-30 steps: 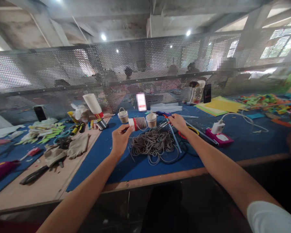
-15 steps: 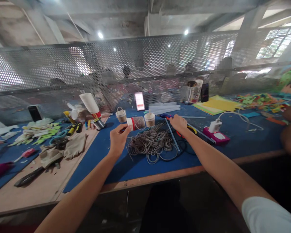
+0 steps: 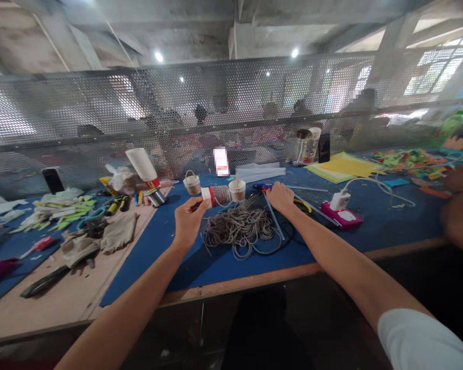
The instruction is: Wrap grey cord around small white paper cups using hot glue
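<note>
My left hand (image 3: 188,222) is raised over the blue mat (image 3: 185,257), fingers pinched on the end of a small cord-wrapped spool (image 3: 216,196) with a red band. My right hand (image 3: 280,197) lies farther back on the mat. Its fingers are curled beside a blue-handled tool (image 3: 261,186) and a thin blue stick (image 3: 274,218), and what they hold is hidden. Between my hands lies a loose pile of grey-brown cord (image 3: 241,229). Two small cord-wrapped cups (image 3: 192,184) (image 3: 237,190) stand just behind the spool.
A perforated metal screen (image 3: 231,103) closes off the back of the bench. On the left are a white tube (image 3: 143,165), gloves (image 3: 100,239), pliers (image 3: 42,282) and green scraps (image 3: 67,210). To the right are a charger (image 3: 338,200) on a pink case, yellow sheets (image 3: 349,167) and another person's arm (image 3: 457,216).
My right hand has slid a little to the left and back, closer to the blue-handled tool. My left hand keeps the spool in nearly the same place.
</note>
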`<state>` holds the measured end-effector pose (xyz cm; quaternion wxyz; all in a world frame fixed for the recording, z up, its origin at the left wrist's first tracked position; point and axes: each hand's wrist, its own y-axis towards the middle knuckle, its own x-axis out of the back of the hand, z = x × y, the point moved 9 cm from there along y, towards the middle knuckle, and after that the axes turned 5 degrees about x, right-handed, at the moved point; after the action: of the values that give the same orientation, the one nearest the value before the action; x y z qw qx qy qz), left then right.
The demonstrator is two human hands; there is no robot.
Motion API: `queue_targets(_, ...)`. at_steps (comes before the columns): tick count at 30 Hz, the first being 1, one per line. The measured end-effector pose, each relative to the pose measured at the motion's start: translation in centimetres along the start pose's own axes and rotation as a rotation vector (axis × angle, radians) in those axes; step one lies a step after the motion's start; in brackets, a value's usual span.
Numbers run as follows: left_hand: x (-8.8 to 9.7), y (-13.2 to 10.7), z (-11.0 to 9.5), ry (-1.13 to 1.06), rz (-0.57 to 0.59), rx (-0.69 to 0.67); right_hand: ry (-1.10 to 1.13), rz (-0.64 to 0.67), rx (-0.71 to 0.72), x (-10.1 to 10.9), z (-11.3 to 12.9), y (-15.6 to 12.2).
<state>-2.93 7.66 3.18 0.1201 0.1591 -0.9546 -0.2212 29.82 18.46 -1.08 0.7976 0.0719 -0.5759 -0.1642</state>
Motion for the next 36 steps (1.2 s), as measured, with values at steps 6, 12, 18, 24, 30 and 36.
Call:
queue_targets(6, -0.1, -0.1, -0.5, 0.018, 0.003, -0.013, -0.006, -0.102, 0.069, 2.2, 0.9, -0.9)
queue_targets(12, -0.2, -0.2, -1.0, 0.012, 0.018, -0.025, 0.447, -0.093, 0.473, 5.2, 7.9, -4.1)
queue_targets(18, 0.0, -0.4, -1.4, 0.016, 0.012, -0.009, 0.585, -0.146, 0.787, 7.4, 13.9, -9.4)
queue_targets(24, -0.6, -0.8, -2.0, 0.001, 0.058, -0.026, 0.441, -0.265, 0.922, 8.3, 15.5, -11.6)
queue_targets(30, -1.0, -1.0, -2.1, 0.001, 0.095, -0.033, 0.573, -0.231, 0.922, 8.9, 15.2, -11.4)
queue_targets(36, -1.8, -1.3, -2.0, -0.015, 0.180, -0.027, 0.612, -0.232, 0.880, 9.1, 14.9, -10.8)
